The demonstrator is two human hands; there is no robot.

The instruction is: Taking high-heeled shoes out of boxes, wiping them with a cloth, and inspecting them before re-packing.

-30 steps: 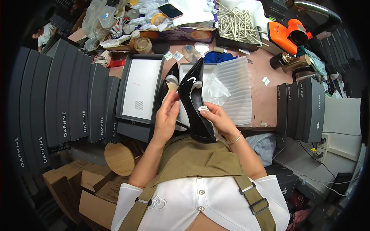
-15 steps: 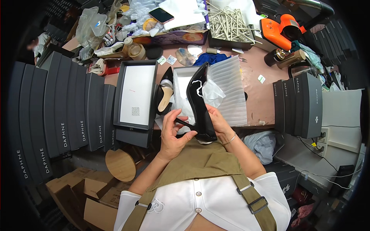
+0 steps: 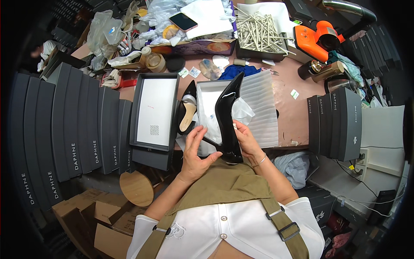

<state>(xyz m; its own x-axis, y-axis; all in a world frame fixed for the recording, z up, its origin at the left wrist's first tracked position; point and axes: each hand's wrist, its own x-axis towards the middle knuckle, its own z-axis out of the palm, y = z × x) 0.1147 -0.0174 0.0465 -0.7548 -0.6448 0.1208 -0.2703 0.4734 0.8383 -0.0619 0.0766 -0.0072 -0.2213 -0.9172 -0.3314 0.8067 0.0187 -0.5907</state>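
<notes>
I have the right hand [image 3: 246, 139] clamped on the side of a glossy black pointed shoe [image 3: 225, 113], near its back end, with a scrap of white at the fingertips. The left hand [image 3: 195, 157] has thumb and fingers spread apart around the slim heel [image 3: 211, 142], the thumb tip at the back of the shoe; I cannot tell how firmly it touches. The shoe is raised over the near edge of the surface [image 3: 294, 114], toe pointing away from the wearer.

Just beyond, I see a white-lined box [image 3: 210, 86] partly behind the shoe, then crumpled white tissue [image 3: 243, 111] and a ribbed translucent sheet [image 3: 264, 108]. To the left of that box lies a second shoe [image 3: 187, 118] with a beige insole, next to a shallow dark grey box piece [image 3: 152, 112] with a white inside.

Farther out, I make out a blue cloth [image 3: 238, 71], a dark tray full of pale sticks [image 3: 261, 34] and an orange device [image 3: 312, 41]. Dark boxes [image 3: 77, 125] stand in rows at the left, with more boxes [image 3: 345, 125] at the right.
</notes>
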